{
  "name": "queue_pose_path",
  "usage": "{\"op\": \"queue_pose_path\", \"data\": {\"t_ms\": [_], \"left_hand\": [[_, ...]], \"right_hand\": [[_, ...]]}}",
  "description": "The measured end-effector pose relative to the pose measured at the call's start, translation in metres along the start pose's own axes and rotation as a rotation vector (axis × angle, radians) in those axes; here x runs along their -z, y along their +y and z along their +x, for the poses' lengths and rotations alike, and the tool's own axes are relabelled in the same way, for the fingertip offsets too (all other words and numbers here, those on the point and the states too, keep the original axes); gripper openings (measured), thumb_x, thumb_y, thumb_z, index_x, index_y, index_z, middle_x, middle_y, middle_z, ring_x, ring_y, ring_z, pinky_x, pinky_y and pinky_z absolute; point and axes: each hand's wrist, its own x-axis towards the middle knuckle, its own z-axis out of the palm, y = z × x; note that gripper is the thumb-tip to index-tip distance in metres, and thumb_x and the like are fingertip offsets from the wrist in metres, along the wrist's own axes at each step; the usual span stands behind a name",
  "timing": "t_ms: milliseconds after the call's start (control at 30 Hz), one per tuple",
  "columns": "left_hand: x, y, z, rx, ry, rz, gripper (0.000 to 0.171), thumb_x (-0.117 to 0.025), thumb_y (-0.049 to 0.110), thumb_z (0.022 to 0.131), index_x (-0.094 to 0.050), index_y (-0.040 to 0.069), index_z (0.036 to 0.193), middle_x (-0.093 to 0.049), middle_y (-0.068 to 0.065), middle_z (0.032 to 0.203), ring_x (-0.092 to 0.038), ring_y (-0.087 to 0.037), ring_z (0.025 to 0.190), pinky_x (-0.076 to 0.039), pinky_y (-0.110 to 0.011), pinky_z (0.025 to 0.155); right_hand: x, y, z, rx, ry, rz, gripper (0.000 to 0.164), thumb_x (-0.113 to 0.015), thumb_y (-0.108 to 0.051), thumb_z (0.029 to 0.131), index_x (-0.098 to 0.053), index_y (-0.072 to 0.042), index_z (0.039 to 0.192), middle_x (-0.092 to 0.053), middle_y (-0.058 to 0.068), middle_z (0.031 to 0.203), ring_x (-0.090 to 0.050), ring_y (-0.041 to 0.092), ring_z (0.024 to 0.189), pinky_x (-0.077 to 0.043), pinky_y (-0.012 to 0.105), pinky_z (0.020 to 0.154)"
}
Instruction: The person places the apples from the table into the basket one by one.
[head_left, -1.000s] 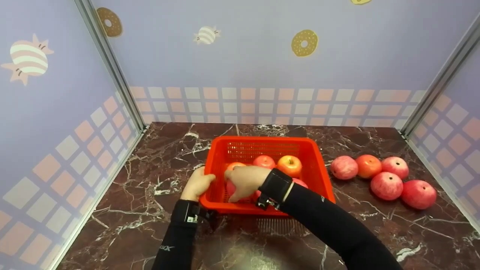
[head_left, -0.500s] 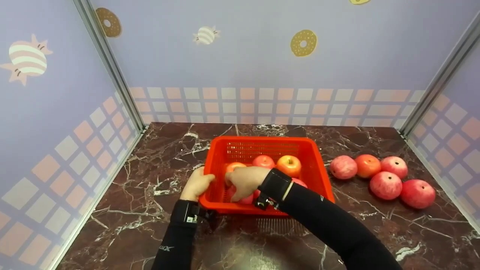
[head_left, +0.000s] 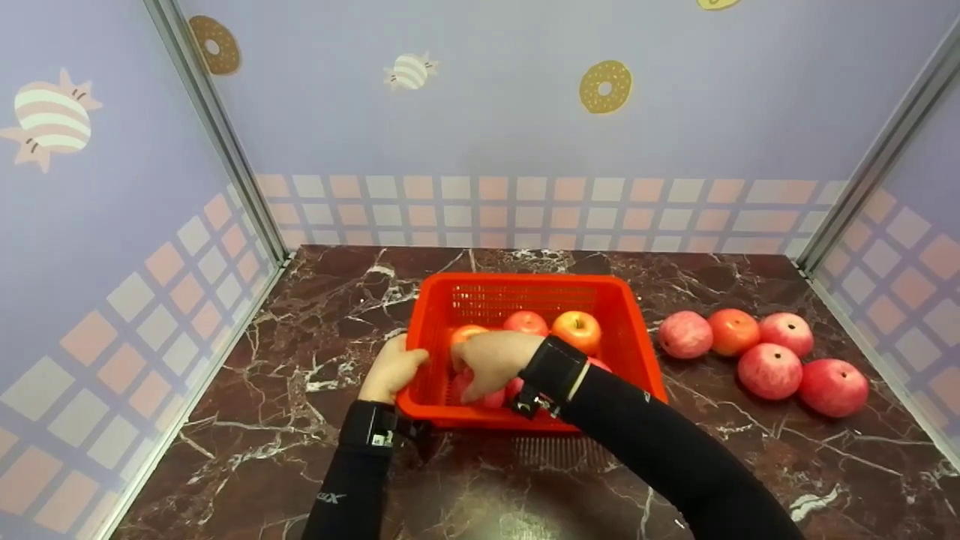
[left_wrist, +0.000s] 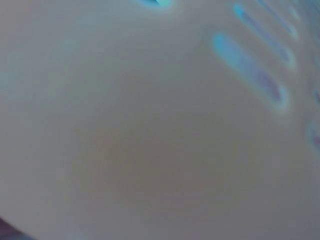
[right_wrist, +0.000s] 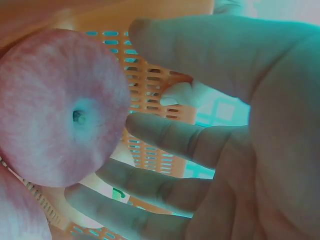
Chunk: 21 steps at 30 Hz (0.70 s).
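Observation:
A red plastic basket with slotted walls stands on the table in the head view. My left hand grips its left rim, thumb over the top. In the left wrist view the basket wall fills nearly everything, blurred, with slots at upper right. My right hand reaches down into the front left of the basket. In the right wrist view its fingers are extended and spread from the thumb, fingertips right at the side of a red apple. That apple is partly covered by the hand in the head view.
Other apples lie in the basket, including a yellow-red apple and a red apple toward the back. Right of the basket, several more apples sit clustered on the dark marbled table. Patterned panels enclose the back and sides.
The right hand has shifted very slightly rightward inside the basket. The left hand stays on the rim, and the apples outside have not moved.

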Motion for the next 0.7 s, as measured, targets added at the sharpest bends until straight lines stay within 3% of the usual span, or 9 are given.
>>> {"op": "queue_pose_path", "data": {"t_ms": [333, 500, 700], "left_hand": [[-0.002, 0.000, -0.002, 0.007, 0.022, -0.007, 0.036, -0.050, -0.006, 0.077, -0.057, -0.012, 0.112, -0.061, -0.025, 0.102, -0.063, -0.034, 0.085, -0.054, -0.039, 0.069], [-0.002, 0.000, -0.002, 0.010, 0.019, -0.005, 0.036, -0.051, -0.006, 0.076, -0.056, -0.012, 0.111, -0.060, -0.024, 0.101, -0.062, -0.032, 0.084, -0.054, -0.039, 0.069], [-0.001, 0.000, -0.001, 0.010, 0.022, 0.017, 0.036, -0.050, -0.005, 0.075, -0.057, -0.011, 0.110, -0.060, -0.023, 0.102, -0.061, -0.031, 0.084, -0.053, -0.038, 0.070]], "right_hand": [[0.003, 0.001, -0.005, 0.001, 0.009, 0.031, 0.038, -0.076, -0.034, 0.081, -0.065, -0.012, 0.109, -0.060, -0.005, 0.086, -0.057, 0.015, 0.079, -0.048, 0.029, 0.076], [0.007, 0.002, -0.007, -0.042, 0.008, 0.039, 0.037, -0.077, -0.037, 0.081, -0.063, -0.013, 0.106, -0.060, -0.004, 0.086, -0.057, 0.016, 0.081, -0.048, 0.030, 0.078], [0.012, 0.004, -0.011, -0.077, -0.009, 0.032, 0.046, -0.075, -0.041, 0.082, -0.061, -0.011, 0.114, -0.061, -0.001, 0.088, -0.058, 0.018, 0.082, -0.050, 0.033, 0.079]]}}
